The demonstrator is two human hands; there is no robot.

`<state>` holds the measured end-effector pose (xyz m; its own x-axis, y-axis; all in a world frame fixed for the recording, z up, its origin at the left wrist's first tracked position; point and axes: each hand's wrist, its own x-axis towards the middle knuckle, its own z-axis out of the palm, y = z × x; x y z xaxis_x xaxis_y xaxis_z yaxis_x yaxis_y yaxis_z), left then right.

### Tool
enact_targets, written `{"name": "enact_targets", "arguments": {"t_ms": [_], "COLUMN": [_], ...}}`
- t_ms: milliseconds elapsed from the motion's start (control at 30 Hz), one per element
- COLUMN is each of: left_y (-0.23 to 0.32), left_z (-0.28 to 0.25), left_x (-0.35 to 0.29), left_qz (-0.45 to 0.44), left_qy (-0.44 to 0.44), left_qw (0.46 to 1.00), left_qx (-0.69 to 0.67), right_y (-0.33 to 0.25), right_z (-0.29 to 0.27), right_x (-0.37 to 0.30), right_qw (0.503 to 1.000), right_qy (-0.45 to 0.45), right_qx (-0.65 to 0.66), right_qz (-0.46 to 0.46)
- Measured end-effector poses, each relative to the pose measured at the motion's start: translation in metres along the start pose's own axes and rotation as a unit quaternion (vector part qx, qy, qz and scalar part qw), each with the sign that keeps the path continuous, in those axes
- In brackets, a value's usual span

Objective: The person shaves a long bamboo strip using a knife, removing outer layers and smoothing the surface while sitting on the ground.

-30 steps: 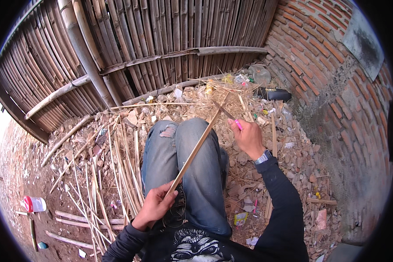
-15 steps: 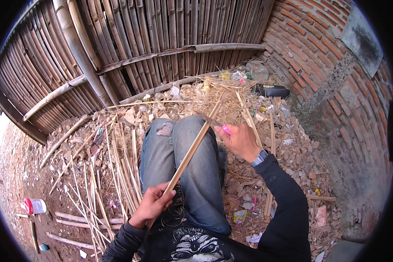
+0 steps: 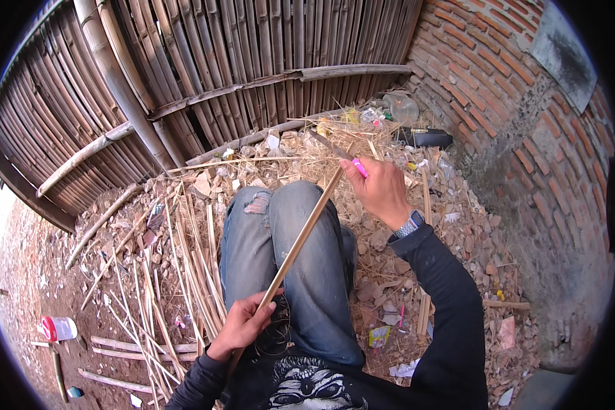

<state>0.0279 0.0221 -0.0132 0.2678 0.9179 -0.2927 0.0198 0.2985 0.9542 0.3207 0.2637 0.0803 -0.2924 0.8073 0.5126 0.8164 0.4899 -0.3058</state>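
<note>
Pinched between thumb and fingers of the left hand (image 3: pixel 248 324), toward the lower middle of the view: strip (image 3: pixel 301 236). Slants over the jeans (image 3: pixel 249 239), long axis from lower left to upper right, far end pointing forward and slightly right. Gripped in the curled right hand (image 3: pixel 381 195) by a pink handle: knife (image 3: pixel 331 145). Points forward and left, across the strip near its far end; impossible to tell whether touching. Left of the jeans, on rubble (image 3: pixel 458 256): sticks (image 3: pixel 191 280).
</note>
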Motion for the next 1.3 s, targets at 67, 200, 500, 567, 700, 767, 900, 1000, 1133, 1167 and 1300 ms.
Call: {"name": "enact_targets", "arguments": {"t_ms": [67,200,500,567,700,767,900,1000,1133,1167,1300], "left_y": [-0.001,0.0,0.0,0.0,-0.002,-0.002,0.0,0.0,0.001,0.0,0.0], "left_z": [-0.001,-0.001,-0.002,-0.003,-0.004,-0.008,-0.012,-0.012,-0.016,-0.016,-0.013], "left_x": [-0.002,-0.002,-0.002,-0.004,-0.003,-0.003,0.003,0.005,0.002,0.002,0.004], "left_qz": [-0.004,0.002,0.008,0.008,-0.009,-0.036,-0.091,-0.104,-0.113,-0.107,-0.096], "left_qy": [0.003,0.004,0.009,0.01,-0.01,-0.024,-0.071,-0.093,-0.107,-0.104,-0.104], "left_qw": [1.0,1.0,1.0,1.0,1.0,0.998,0.982,0.974,0.965,0.969,0.976], "left_qx": [-0.014,0.008,0.018,0.015,-0.01,-0.047,-0.149,-0.181,-0.212,-0.197,-0.168], "right_y": [-0.009,-0.002,0.011,0.02,0.044,0.03,0.011,0.001,-0.024,-0.028,-0.033], "right_z": [-0.001,-0.008,-0.012,-0.018,-0.038,-0.039,-0.009,0.017,0.037,0.035,0.019], "right_x": [0.009,0.025,0.052,0.062,0.072,0.062,0.026,-0.001,-0.029,-0.031,-0.029], "right_qw": [0.997,0.993,0.989,0.985,0.972,0.984,0.993,0.995,0.99,0.989,0.989], "right_qy": [0.033,0.073,0.014,0.138,0.232,0.159,0.104,0.066,0.067,0.076,0.081], "right_qx": [0.06,0.092,0.138,0.084,0.019,0.011,0.05,0.063,0.123,0.125,0.124], "right_qz": [0.026,-0.014,-0.041,-0.058,-0.005,0.081,0.001,0.028,0.007,-0.006,-0.004]}}
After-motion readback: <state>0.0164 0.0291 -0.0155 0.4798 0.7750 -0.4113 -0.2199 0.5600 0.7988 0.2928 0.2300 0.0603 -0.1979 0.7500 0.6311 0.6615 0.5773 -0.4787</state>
